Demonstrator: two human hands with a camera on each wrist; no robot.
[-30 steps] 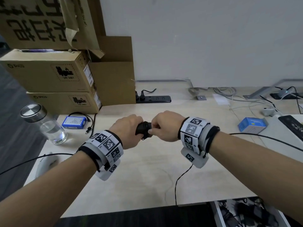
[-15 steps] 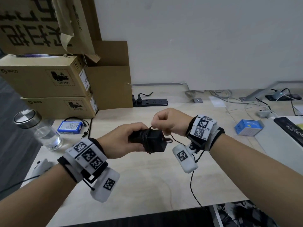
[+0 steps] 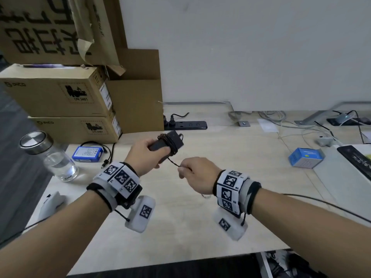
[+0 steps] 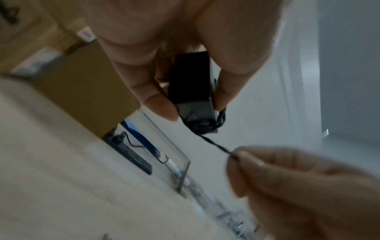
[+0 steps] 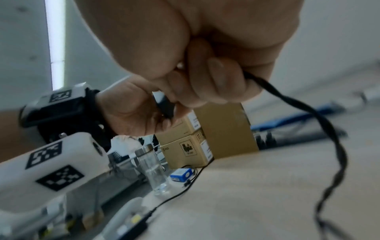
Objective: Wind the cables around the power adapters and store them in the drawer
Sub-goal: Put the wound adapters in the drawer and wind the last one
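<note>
- The black power adapter (image 3: 167, 143) is held above the table (image 3: 200, 227), in front of the cardboard boxes (image 3: 60, 101), with several turns of cable (image 3: 174, 162) wound around its far end.
- The left hand (image 3: 146, 155) is clamped on the adapter's near end; the left wrist view shows thumb and fingers (image 4: 158, 104) pressing on opposite sides of the block.
- A short taut run of cable leaves the windings and goes down and right to the right hand (image 3: 195, 176), which sits just beside and below the adapter, not touching it.
- The right hand is closed in a pinch on that cable; in the right wrist view the loose tail (image 5: 320, 123) drops from the fingers toward the table and runs out of the picture.
- The adapter's plug end is hard to make out, and the left palm covers most of its body from the head view.
- A drawer (image 3: 291, 263) holding dark items shows at the bottom edge, cut off by the frame.
- Further out stand a glass jar (image 3: 50, 157), a blue battery pack (image 3: 87, 154), a power strip (image 3: 186, 125) and a blue box (image 3: 306, 157).
</note>
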